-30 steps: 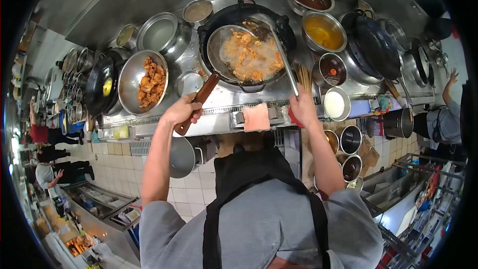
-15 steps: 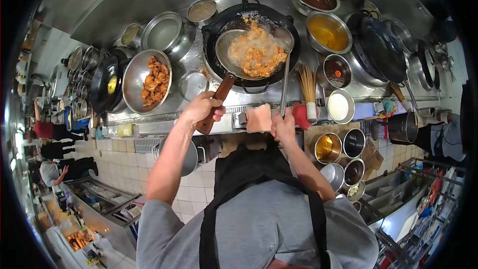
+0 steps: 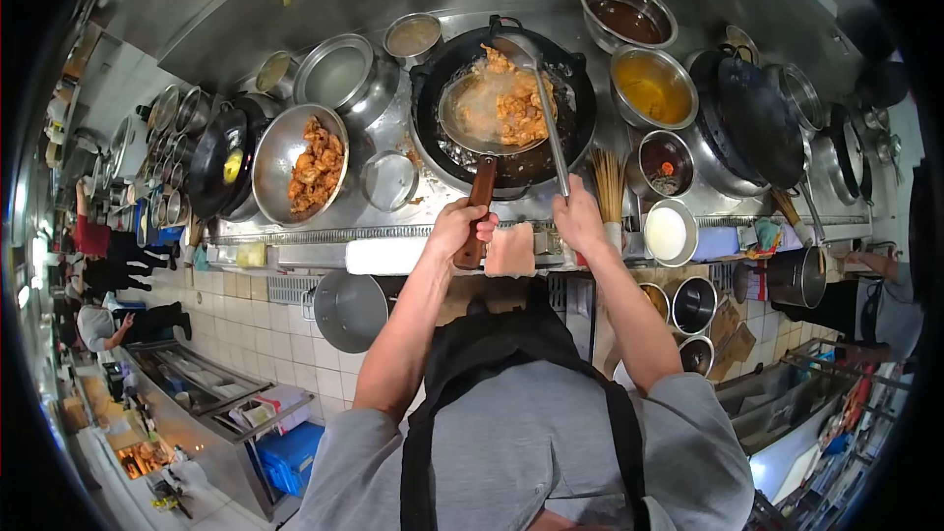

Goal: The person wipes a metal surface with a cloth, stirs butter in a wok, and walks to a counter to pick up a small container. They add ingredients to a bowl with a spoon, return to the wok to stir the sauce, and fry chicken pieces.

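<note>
My left hand (image 3: 462, 229) is closed round the wooden handle (image 3: 482, 192) of a strainer (image 3: 462, 113), whose round mesh lies within a black wok (image 3: 425, 128). Browned fried pieces (image 3: 521, 113) sit on the right side of the mesh and reach toward the wok's far edge, with pale froth or steam beside them. In my right hand (image 3: 578, 216) is the long metal handle of a ladle (image 3: 549, 118). Its head is at the far side of the wok, by the topmost pieces. Dark liquid shows in the wok below the strainer.
Left of the wok stands a metal bowl (image 3: 272, 172) of browned pieces, beside a small lidlike dish (image 3: 388, 182). To the right are a bowl of yellow liquid (image 3: 652, 88), a bamboo brush (image 3: 609, 187) and a white-filled bowl (image 3: 671, 233). A folded cloth (image 3: 510, 250) lies at the front edge.
The strainer's handle has swung right with my left hand. My right hand has moved forward, and the ladle's head has gone from the wok's right side to its far side.
</note>
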`<state>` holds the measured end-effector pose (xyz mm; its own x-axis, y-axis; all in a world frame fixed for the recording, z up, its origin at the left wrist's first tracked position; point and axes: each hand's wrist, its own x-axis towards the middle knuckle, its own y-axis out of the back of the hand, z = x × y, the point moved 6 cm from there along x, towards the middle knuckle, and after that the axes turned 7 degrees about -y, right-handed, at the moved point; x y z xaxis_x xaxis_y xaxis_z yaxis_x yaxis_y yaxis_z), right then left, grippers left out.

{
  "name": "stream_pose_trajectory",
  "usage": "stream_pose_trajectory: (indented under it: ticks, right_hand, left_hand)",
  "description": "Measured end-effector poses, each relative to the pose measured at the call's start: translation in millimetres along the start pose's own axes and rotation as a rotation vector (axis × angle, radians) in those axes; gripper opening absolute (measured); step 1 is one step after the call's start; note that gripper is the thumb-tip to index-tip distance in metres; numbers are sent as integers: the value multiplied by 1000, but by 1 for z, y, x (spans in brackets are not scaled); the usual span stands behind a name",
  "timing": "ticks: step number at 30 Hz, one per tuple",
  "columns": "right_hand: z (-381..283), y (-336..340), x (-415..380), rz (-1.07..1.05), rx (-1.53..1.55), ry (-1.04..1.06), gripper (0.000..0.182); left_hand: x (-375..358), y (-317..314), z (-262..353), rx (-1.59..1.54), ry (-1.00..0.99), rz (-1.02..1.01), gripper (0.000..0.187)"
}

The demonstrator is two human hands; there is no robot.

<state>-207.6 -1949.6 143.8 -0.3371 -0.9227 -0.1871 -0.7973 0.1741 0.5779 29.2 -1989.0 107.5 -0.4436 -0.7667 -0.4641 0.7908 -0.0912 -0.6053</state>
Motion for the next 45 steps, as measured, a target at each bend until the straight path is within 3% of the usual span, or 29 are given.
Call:
stream_pose_trajectory:
  ticks: [4,5,9,16,22,28,34,40,41,45]
  right_hand:
    - [-15,11,27,-50,-52,41,28]
    - [-25,16,34,50,-105,96,27]
    - [-19,27,91,111,-300,149,29]
    - [4,19,78,-140,-520,69,39]
    - [13,20,66,-65,-442,215,39]
    - [6,68,40,-57,-314,175,41]
    - [5,71,1,-85,-85,76,41]
    - [17,68,-13,34,75,59,47]
    - [24,64,-16,26,164,31,50]
    - [23,57,-30,18,165,-19,44]
  left_hand:
    - [9,-19,-9,-91,-33,74,26]
    - [10,-21,-10,-104,-36,82,25]
    - [10,-33,-9,-164,-43,128,22]
    - [31,-26,-15,-68,-45,120,12]
    - [21,-13,-24,66,-130,106,22]
    - [-34,3,-28,261,-140,20,40]
    - [-55,-6,-27,140,-175,-78,37]
    - [-84,-4,-30,240,-166,-23,42]
    - [-88,4,-39,191,-183,-31,50]
    - [-80,15,-50,94,-112,-72,48]
